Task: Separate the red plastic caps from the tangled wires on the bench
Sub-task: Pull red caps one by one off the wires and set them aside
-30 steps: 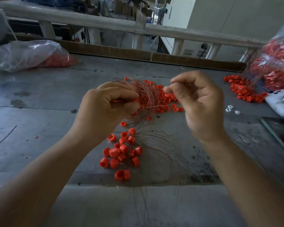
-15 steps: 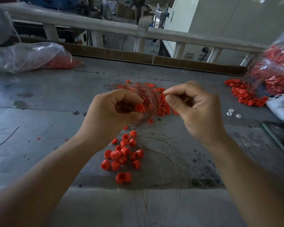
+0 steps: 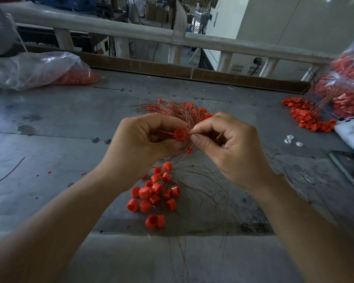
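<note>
Both hands work on one red cap (image 3: 179, 134) at centre frame, above the tabletop (image 3: 59, 139).

Left hand (image 3: 143, 144): grip clenched, fingers and thumb curled round the red cap and the tangled wires (image 3: 176, 111), which fan out toward the upper centre with more caps caught among them. Right hand (image 3: 229, 148): grip pinched, thumb and forefinger closed on the wires just beside the cap; the other fingers are curled. Loose caps (image 3: 153, 193) lie in a cluster on the tabletop below the hands, with stray wires (image 3: 208, 193) to their right. A second pile of caps (image 3: 307, 117) sits at right of frame, near a white device (image 3: 349, 131). A clear bag (image 3: 39, 68) holding red pieces lies at upper left, and another bag (image 3: 347, 84) at upper right.
</note>
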A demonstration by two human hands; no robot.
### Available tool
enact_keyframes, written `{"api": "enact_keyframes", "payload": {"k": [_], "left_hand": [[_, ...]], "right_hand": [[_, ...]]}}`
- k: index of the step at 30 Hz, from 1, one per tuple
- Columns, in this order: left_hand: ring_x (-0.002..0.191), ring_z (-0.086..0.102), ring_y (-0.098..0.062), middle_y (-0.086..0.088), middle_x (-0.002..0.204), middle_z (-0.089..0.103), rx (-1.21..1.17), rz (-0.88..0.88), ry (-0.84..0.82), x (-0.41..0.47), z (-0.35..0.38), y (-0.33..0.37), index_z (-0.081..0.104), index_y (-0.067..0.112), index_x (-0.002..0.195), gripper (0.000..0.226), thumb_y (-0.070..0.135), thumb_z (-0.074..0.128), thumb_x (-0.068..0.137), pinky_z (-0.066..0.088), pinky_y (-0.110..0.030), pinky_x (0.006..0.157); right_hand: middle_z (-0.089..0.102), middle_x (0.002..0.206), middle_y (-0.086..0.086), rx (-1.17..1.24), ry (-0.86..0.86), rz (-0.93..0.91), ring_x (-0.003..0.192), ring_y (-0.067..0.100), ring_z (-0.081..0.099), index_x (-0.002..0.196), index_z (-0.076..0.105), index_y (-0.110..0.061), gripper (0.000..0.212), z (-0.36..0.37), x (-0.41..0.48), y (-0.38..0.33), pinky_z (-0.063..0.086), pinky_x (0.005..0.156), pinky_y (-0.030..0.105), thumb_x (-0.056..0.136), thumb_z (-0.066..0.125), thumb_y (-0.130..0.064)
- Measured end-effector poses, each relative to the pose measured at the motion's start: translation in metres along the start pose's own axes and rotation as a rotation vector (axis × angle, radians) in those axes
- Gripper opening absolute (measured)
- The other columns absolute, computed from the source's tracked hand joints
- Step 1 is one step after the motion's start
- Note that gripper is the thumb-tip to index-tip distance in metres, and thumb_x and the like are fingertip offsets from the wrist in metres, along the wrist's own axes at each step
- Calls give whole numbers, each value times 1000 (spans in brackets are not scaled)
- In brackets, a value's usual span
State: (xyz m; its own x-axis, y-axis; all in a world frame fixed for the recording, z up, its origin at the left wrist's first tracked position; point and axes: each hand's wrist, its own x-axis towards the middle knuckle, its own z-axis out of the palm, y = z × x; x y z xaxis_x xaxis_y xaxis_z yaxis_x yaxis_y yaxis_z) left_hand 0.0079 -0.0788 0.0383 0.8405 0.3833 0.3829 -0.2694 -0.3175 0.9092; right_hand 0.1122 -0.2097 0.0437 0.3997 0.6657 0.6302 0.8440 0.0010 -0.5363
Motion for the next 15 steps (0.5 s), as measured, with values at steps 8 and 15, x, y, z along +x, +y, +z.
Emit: {"api": "enact_keyframes", "payload": {"k": [8,15], "left_hand": [[76,69,-8,8,80,73,-98,-31,30,1,-1,0,68,22,83,29,17,67,55,51,-13,68],[86,69,-16,1,88,74,-240,-77,-7,1,-4,-3,74,22,80,26,10,63,61,54,-22,76]], "right_hand": [[50,66,-16,-33,20,-8,59,-2,47,75,68,-10,3,0,0,-1,34,55,6,76,66,-8],[52,66,-15,-48,45,9,59,-1,48,73,67,-12,5,-2,0,-1,36,54,8,75,65,-7]]}}
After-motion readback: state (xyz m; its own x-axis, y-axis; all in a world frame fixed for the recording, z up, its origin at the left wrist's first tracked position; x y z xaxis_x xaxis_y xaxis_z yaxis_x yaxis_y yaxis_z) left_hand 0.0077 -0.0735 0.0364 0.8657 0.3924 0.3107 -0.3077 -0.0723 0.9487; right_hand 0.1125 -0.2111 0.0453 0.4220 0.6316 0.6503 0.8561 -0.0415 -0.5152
